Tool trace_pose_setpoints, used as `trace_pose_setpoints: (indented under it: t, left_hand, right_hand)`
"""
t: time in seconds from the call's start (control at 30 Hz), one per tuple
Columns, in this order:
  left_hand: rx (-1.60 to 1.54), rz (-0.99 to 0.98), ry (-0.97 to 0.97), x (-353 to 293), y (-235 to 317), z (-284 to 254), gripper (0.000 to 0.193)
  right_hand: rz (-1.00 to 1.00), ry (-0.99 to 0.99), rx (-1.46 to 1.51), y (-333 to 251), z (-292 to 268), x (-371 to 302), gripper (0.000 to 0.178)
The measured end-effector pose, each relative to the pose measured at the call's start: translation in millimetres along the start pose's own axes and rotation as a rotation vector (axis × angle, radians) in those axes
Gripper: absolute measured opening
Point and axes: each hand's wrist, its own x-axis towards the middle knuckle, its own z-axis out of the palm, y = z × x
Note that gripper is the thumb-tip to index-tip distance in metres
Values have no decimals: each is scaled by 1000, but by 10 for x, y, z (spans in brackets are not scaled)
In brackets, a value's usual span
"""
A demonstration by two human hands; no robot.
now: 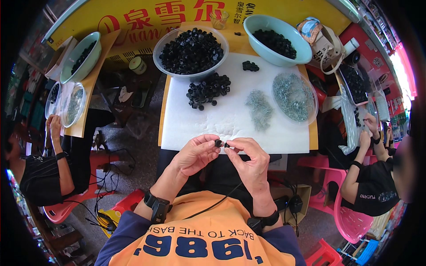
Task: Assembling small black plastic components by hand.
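My left hand pinches a small round black plastic cap at the table's near edge. Close to it, my right hand is closed on another small dark piece, mostly hidden by the fingertips. The two pieces are almost together; whether they touch I cannot tell. Beyond my hands, a loose pile of black caps lies on the white foam sheet. To the right of it is a heap of thin silvery screws or pins, too small to tell which. A little cluster of black parts lies farther back.
A clear bowl heaped with black caps stands behind the pile. A pale green basin of black parts is at the back right, above a clear dish of metal pieces. Co-workers sit left and right.
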Motion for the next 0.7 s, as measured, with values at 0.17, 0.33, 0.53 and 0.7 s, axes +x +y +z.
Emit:
trace_pose_setpoints:
  t: [0.17, 0.33, 0.53, 0.7]
  left_hand:
    - [34, 36, 17, -11, -1, -1, 25]
    - [32, 18, 24, -25, 5, 8, 27]
    - [8, -24, -4, -40, 4, 15, 26]
    - [0, -31, -20, -39, -1, 23, 23]
  right_hand:
    - [-39, -28, -14, 28, 4, -10, 25]
    - [-32, -14, -31, 18, 2, -16, 24]
    - [-53, 0, -32, -1, 6, -9, 23]
    - [-66, -24, -47, 8, 23, -7, 22]
